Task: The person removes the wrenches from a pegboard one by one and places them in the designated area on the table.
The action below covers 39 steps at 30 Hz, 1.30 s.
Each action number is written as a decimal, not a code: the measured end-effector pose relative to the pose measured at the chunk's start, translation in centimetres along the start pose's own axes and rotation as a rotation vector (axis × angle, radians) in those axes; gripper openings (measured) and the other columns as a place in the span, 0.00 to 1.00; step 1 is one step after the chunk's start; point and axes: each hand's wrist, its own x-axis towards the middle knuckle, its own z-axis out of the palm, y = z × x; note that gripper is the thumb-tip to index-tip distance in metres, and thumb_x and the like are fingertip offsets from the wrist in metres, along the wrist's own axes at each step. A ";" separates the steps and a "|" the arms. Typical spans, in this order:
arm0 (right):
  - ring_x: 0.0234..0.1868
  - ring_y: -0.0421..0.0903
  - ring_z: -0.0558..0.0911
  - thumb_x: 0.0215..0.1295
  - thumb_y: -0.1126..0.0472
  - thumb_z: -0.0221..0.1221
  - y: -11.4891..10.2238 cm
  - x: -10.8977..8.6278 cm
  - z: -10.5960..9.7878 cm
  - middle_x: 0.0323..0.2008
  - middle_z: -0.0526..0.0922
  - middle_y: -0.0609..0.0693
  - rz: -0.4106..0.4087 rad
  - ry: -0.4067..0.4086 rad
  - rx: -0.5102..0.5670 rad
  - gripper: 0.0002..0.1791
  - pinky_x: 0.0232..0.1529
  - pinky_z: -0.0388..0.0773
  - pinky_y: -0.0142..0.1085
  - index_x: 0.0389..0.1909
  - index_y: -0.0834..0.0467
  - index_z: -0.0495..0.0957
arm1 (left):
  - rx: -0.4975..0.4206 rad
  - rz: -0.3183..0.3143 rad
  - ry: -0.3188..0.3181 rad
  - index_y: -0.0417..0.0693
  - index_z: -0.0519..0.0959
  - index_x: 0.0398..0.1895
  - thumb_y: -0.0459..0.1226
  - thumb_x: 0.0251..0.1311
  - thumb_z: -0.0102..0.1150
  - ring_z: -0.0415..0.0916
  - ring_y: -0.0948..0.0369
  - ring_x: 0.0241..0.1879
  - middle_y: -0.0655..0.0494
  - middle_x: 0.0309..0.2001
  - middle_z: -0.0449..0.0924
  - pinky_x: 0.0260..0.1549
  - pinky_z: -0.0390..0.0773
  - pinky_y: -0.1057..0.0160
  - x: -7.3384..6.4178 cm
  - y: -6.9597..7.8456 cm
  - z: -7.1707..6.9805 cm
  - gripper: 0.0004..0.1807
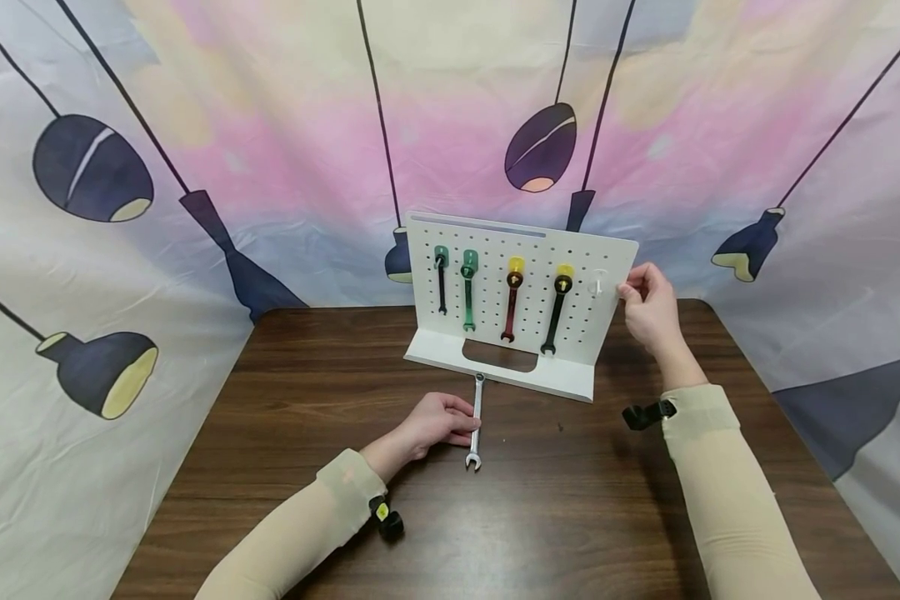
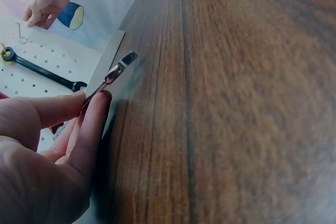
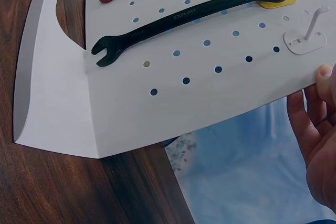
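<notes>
My left hand (image 1: 440,421) pinches a silver combination wrench (image 1: 476,425) between thumb and fingers, its open end toward me and its ring end near the pegboard's base. In the left wrist view the wrench (image 2: 113,75) shows edge-on past the fingertips. At the right, my right hand (image 1: 651,307) grips the side edge of a white pegboard (image 1: 540,312), thumb on the front face. Beside that thumb is a bare white hook (image 3: 305,43). Four hooks to its left carry wrenches: a black wrench (image 1: 555,315), a red wrench (image 1: 510,310), a green wrench (image 1: 468,300) and a small dark wrench (image 1: 442,283).
The pegboard stands on a white foot (image 1: 570,379) with a cutout, toward the back of a brown wooden table (image 1: 307,358). Behind it hangs a cloth backdrop (image 1: 285,108) printed with lamps. Black camera mounts (image 1: 645,414) sit at both wrists.
</notes>
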 end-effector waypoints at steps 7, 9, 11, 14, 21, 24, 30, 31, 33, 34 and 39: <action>0.39 0.47 0.78 0.78 0.74 0.55 0.2 0.0 0.1 0.36 0.76 0.50 -0.003 0.004 -0.001 0.03 0.38 0.79 0.25 0.43 0.66 0.71 | 0.038 0.016 0.015 0.24 0.80 0.47 0.22 0.64 0.69 0.87 0.60 0.32 0.46 0.34 0.89 0.37 0.90 0.58 -0.3 0.2 0.0 0.11; 0.39 0.47 0.78 0.78 0.74 0.55 0.2 0.0 0.1 0.36 0.76 0.50 -0.006 0.001 -0.011 0.03 0.38 0.79 0.25 0.42 0.65 0.71 | 0.039 0.011 0.022 0.24 0.80 0.47 0.22 0.63 0.69 0.87 0.60 0.32 0.45 0.35 0.89 0.37 0.90 0.58 -0.2 0.1 0.0 0.12; 0.40 0.49 0.78 0.79 0.74 0.55 0.2 0.0 0.1 0.36 0.76 0.51 -0.004 -0.003 -0.018 0.03 0.39 0.79 0.25 0.43 0.65 0.71 | 0.046 0.006 0.024 0.23 0.80 0.48 0.22 0.63 0.69 0.87 0.60 0.32 0.44 0.35 0.89 0.38 0.90 0.58 -0.2 0.1 0.0 0.12; 0.40 0.49 0.79 0.79 0.73 0.54 0.1 0.0 0.1 0.37 0.76 0.51 -0.002 -0.006 -0.022 0.03 0.39 0.79 0.25 0.43 0.64 0.71 | 0.050 -0.007 0.025 0.24 0.80 0.47 0.22 0.64 0.69 0.87 0.60 0.32 0.45 0.34 0.89 0.37 0.90 0.59 0.0 0.1 0.0 0.12; 0.38 0.42 0.78 0.80 0.72 0.53 0.1 0.0 0.0 0.37 0.77 0.51 -0.001 -0.011 -0.006 0.02 0.39 0.80 0.25 0.44 0.64 0.72 | 0.072 -0.021 0.028 0.26 0.82 0.45 0.23 0.63 0.70 0.88 0.60 0.31 0.47 0.32 0.89 0.36 0.90 0.60 0.3 0.1 0.0 0.10; 0.37 0.40 0.78 0.80 0.72 0.53 0.2 0.0 0.0 0.37 0.77 0.52 -0.002 -0.011 -0.012 0.02 0.39 0.80 0.25 0.44 0.65 0.73 | 0.097 -0.021 0.035 0.27 0.83 0.44 0.24 0.63 0.71 0.87 0.61 0.30 0.48 0.32 0.89 0.35 0.90 0.61 0.4 0.0 -0.1 0.09; 0.36 0.38 0.76 0.80 0.74 0.51 0.1 0.1 0.0 0.38 0.76 0.54 -0.003 -0.011 -0.034 0.01 0.38 0.78 0.24 0.45 0.68 0.72 | 0.162 -0.029 0.054 0.30 0.85 0.42 0.25 0.63 0.73 0.85 0.64 0.24 0.49 0.30 0.89 0.30 0.89 0.64 0.3 0.1 0.1 0.08; 0.36 0.38 0.76 0.80 0.74 0.51 -0.2 0.0 0.1 0.38 0.76 0.55 -0.005 -0.012 -0.037 0.01 0.38 0.78 0.24 0.45 0.69 0.71 | 0.176 -0.030 0.057 0.30 0.85 0.41 0.26 0.62 0.73 0.85 0.64 0.23 0.49 0.29 0.89 0.29 0.88 0.65 0.3 0.2 0.1 0.07; 0.36 0.38 0.76 0.80 0.75 0.50 -0.9 -0.3 0.1 0.38 0.76 0.56 -0.006 -0.016 -0.036 0.02 0.38 0.78 0.24 0.45 0.70 0.71 | 0.204 -0.029 0.064 0.31 0.86 0.40 0.26 0.62 0.73 0.84 0.65 0.22 0.49 0.29 0.89 0.27 0.88 0.65 0.1 0.4 0.2 0.07; 0.36 0.38 0.76 0.79 0.76 0.50 -1.4 -0.5 0.1 0.38 0.76 0.57 -0.005 -0.019 -0.031 0.02 0.38 0.78 0.24 0.45 0.70 0.71 | 0.220 -0.025 0.066 0.31 0.86 0.39 0.26 0.62 0.73 0.83 0.65 0.21 0.49 0.28 0.88 0.27 0.88 0.65 0.0 0.5 0.3 0.06; 0.36 0.38 0.75 0.80 0.75 0.50 -3.1 -1.2 0.0 0.38 0.75 0.59 0.002 -0.037 -0.023 0.02 0.39 0.78 0.23 0.45 0.70 0.71 | 0.255 -0.020 0.072 0.32 0.85 0.37 0.26 0.61 0.73 0.82 0.65 0.19 0.48 0.27 0.88 0.24 0.87 0.65 -0.2 0.7 0.5 0.05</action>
